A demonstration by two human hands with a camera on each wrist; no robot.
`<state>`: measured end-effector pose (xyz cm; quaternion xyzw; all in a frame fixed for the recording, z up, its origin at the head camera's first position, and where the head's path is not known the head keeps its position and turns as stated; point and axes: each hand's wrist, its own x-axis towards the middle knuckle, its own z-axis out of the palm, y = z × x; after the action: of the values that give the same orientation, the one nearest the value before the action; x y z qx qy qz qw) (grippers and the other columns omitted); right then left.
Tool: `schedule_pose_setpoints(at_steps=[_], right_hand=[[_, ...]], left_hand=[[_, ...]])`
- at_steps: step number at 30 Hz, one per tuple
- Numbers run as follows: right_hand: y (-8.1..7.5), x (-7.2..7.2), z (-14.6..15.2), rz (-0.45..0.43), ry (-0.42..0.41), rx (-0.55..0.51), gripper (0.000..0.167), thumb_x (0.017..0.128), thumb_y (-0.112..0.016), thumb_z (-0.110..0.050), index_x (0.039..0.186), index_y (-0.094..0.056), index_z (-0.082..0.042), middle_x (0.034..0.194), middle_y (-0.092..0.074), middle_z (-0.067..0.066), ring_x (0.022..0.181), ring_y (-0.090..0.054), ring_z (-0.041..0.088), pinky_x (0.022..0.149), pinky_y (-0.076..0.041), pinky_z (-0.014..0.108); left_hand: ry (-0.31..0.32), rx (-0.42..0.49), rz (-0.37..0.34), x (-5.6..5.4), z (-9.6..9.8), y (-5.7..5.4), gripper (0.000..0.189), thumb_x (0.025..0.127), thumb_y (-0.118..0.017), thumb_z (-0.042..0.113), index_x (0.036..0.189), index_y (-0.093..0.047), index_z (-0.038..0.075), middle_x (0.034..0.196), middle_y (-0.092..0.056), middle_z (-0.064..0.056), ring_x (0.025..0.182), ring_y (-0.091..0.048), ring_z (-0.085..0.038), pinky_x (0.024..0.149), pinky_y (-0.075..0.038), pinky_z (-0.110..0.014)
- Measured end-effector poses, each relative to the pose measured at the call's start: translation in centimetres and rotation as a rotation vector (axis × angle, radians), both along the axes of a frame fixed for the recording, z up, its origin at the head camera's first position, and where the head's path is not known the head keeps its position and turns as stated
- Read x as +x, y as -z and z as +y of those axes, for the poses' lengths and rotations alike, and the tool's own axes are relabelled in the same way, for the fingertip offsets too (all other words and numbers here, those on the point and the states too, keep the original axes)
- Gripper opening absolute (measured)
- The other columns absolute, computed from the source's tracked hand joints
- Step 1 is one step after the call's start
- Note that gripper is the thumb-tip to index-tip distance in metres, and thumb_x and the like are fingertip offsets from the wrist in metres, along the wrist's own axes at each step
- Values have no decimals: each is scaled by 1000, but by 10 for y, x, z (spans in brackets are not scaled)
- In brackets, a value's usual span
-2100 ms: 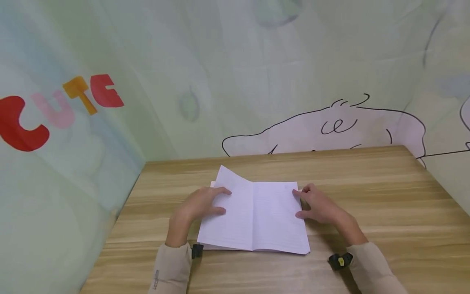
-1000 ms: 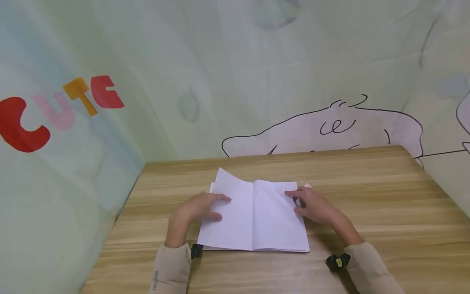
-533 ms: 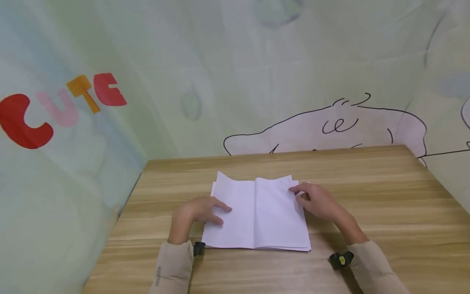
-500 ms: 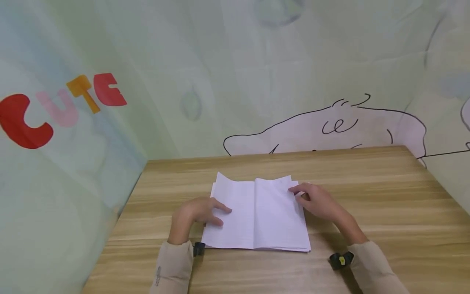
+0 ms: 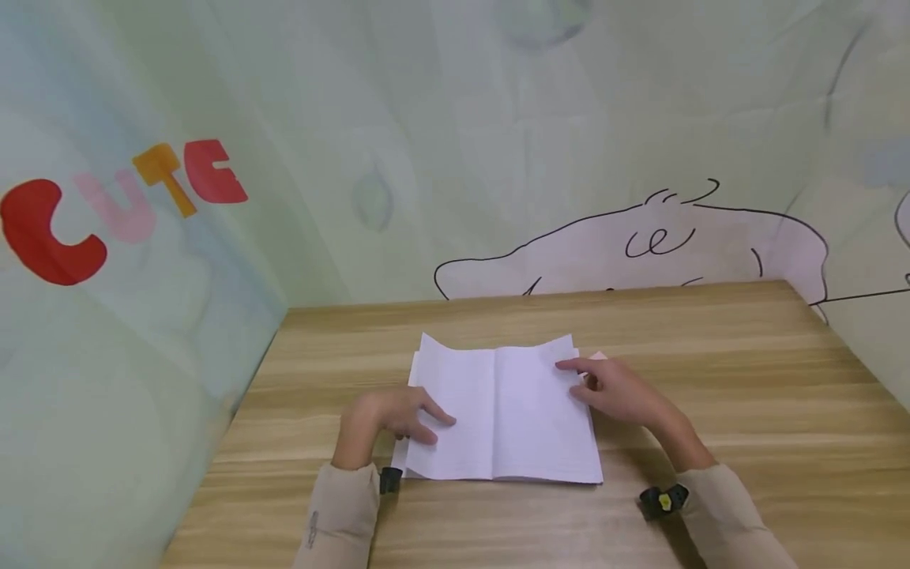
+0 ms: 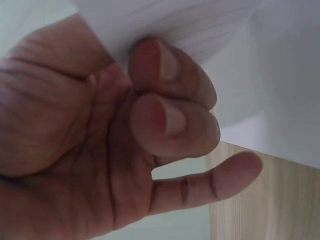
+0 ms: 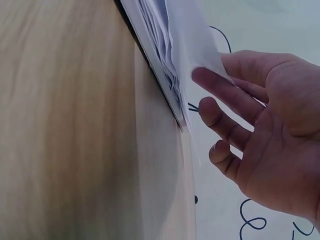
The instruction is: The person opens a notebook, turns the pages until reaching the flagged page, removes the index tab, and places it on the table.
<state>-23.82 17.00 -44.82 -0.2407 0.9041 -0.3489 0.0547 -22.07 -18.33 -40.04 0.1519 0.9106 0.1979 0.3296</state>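
Note:
An open notebook (image 5: pixel 533 427) with white, faintly lined pages lies on the wooden table. My left hand (image 5: pixel 391 415) holds the left page near its outer edge, index finger and thumb on top. In the left wrist view, two curled fingers (image 6: pixel 172 120) tuck beneath that page (image 6: pixel 200 25), and the little finger sticks out. On the opposite side my right hand (image 5: pixel 618 391) pinches the outer edge of the right page. The right wrist view shows this loose page (image 7: pixel 190 35) lifted off the stack, between thumb and fingers. Both top outer corners curl up.
The wood-grain table (image 5: pixel 341 340) surrounds the notebook. A printed cloth wall (image 5: pixel 426 142) with a line drawing rises along the back edge, and another with coloured letters stands at left. Black straps with small devices sit at both wrists.
My left hand has slid down the left page toward me, and a lower sheet now shows at its outer edge. The right page's top corner has risen as my right hand shifted its grip.

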Motion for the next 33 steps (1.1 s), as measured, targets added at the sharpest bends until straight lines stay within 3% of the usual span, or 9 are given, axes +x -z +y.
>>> schedule_pose_setpoints(at_steps=[3, 6, 9, 14, 17, 24, 28, 30, 33], right_hand=[[0, 1, -2, -31, 29, 7, 46, 94, -66, -5, 139, -60, -9, 98, -63, 9, 76, -53, 17, 62, -47, 26], [0, 2, -4, -59, 58, -1, 49, 95, -64, -5, 143, -56, -10, 120, -63, 17, 83, -57, 19, 65, -50, 28], [0, 3, -5, -66, 79, -14, 50, 97, -61, -5, 145, -53, -10, 129, -60, 20, 88, -60, 22, 68, -52, 30], [-2, 3, -2, -54, 95, -39, 51, 98, -59, -4, 148, -50, -9, 126, -60, 21, 90, -61, 23, 70, -51, 32], [-3, 3, -1, -55, 86, -45, 52, 97, -61, -6, 148, -50, -10, 124, -61, 19, 88, -61, 22, 68, -51, 31], [-1, 3, 1, -82, 22, -82, 57, 98, -65, -14, 152, -46, -19, 99, -60, 6, 78, -54, 18, 65, -48, 29], [0, 3, 2, -128, -13, -149, 64, 99, -66, -21, 156, -38, -28, 112, -62, 8, 84, -61, 21, 73, -54, 33], [-2, 4, 2, -143, -32, -198, 69, 98, -66, -24, 158, -32, -30, 133, -57, 13, 100, -65, 30, 82, -56, 38], [-6, 4, 1, -170, -49, -275, 77, 98, -66, -27, 160, -21, -32, 159, -31, 14, 127, -53, 44, 96, -51, 50]], left_hand=[[32, -32, 4, 2, 1, 1, 39, 87, -78, 14, 123, -73, 29, 106, -60, 0, 59, -46, -15, 57, -41, -26], [55, -45, -2, 3, 1, 2, 41, 87, -79, 15, 123, -73, 33, 107, -61, 2, 60, -50, -16, 58, -44, -27], [66, -32, -28, 4, 2, 1, 40, 86, -79, 15, 121, -74, 34, 106, -61, 3, 61, -49, -16, 58, -45, -27], [82, -11, -43, 4, 5, 0, 39, 86, -79, 15, 120, -74, 34, 108, -61, 4, 64, -49, -13, 60, -46, -26], [65, -16, -37, 4, 5, -1, 38, 86, -79, 15, 120, -75, 33, 98, -60, 3, 58, -43, -13, 56, -40, -25], [49, 39, -17, 4, -3, 0, 31, 89, -76, 16, 119, -76, 23, 86, -57, 2, 57, -40, -11, 55, -38, -22], [96, 70, 48, 2, -10, -2, 33, 91, -73, 19, 124, -73, 14, 92, -64, -4, 81, -56, -13, 74, -48, -27], [123, 60, 95, 2, -13, -4, 38, 93, -71, 22, 130, -69, 11, 120, -67, -9, 108, -60, -20, 93, -48, -35], [95, 37, 115, 1, -17, -7, 47, 95, -68, 28, 139, -61, 12, 145, -53, -14, 135, -47, -32, 110, -38, -48]])
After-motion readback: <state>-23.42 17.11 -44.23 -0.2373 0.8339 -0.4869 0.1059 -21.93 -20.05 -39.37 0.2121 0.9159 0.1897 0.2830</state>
